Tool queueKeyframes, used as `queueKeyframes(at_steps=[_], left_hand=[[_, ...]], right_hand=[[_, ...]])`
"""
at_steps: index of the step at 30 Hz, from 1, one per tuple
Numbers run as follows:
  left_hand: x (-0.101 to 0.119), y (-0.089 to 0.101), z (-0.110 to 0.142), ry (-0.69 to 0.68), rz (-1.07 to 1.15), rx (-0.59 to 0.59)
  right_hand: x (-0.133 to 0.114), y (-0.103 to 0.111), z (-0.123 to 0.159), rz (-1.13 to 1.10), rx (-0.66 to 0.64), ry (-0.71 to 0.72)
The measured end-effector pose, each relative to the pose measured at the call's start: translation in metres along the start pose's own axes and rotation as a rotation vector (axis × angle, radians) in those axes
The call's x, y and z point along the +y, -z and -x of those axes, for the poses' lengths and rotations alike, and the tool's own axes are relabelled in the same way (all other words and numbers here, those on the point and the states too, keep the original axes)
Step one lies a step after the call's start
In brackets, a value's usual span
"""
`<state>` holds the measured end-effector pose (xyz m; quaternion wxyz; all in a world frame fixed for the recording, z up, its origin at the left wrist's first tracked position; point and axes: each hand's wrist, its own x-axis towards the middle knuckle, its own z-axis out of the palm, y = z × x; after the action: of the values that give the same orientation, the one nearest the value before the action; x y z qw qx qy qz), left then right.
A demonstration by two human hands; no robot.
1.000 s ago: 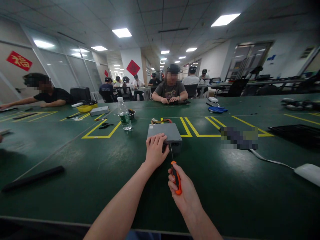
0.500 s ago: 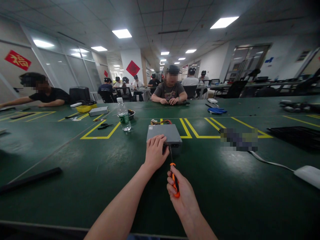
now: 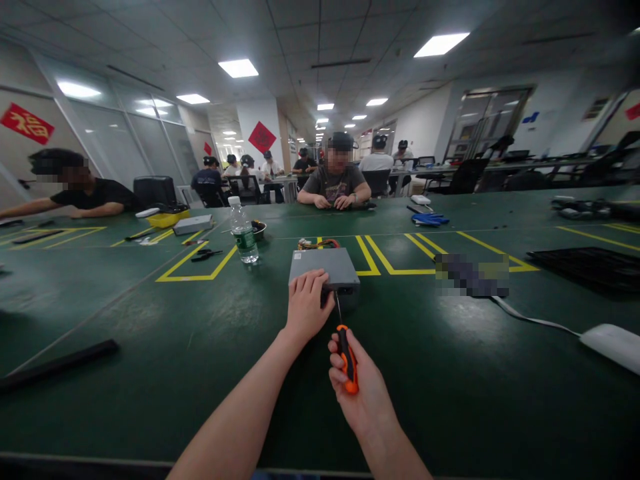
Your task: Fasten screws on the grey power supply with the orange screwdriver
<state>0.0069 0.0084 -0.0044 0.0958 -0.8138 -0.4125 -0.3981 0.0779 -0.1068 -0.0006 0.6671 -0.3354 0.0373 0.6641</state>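
A grey metal box (image 3: 326, 266) with coloured wires at its far end lies on the green table (image 3: 150, 347). My left hand (image 3: 307, 307) grips its near left corner, fingers curled over the top. My right hand (image 3: 356, 383) is closed round the orange and black handle of a screwdriver (image 3: 345, 347). The thin shaft points away from me and its tip meets the near face of the box.
A water bottle (image 3: 243, 230) stands left of the box, with scissors (image 3: 205, 254) inside yellow floor-tape lines. A black bar (image 3: 55, 365) lies at the near left. A white device (image 3: 611, 347) with a cable sits right. People work at the far side and left.
The view has drifted slightly, so the box and hands sit a little further left in the picture. My right hand has turned a little on the screwdriver handle. The left hand stays on the box.
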Motion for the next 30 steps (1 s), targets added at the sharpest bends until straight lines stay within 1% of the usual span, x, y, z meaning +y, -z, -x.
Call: queueKeyframes(at_steps=[3, 9, 14, 20, 26, 30], left_hand=[[0.0004, 0.0001, -0.0001, 0.008, -0.004, -0.001], [0.0005, 0.0005, 0.0, 0.005, -0.019, -0.007], [0.0002, -0.0004, 0.0001, 0.004, -0.03, -0.003], [0.0004, -0.0004, 0.0001, -0.003, -0.036, 0.004], [0.0001, -0.0021, 0.0004, -0.003, -0.03, 0.019], [0.0006, -0.0019, 0.0003, 0.003, -0.037, 0.025]], right_hand=[[-0.0004, -0.0011, 0.0004, -0.003, -0.009, -0.021], [-0.0013, -0.0028, 0.0034, -0.026, 0.007, 0.015], [-0.0017, -0.0032, 0.0038, -0.022, -0.028, -0.045], [0.0003, -0.0002, 0.0006, -0.04, -0.006, -0.003], [-0.0001, 0.0, 0.0016, -0.039, -0.045, -0.05], [-0.001, -0.0004, -0.0004, -0.051, -0.026, -0.019]])
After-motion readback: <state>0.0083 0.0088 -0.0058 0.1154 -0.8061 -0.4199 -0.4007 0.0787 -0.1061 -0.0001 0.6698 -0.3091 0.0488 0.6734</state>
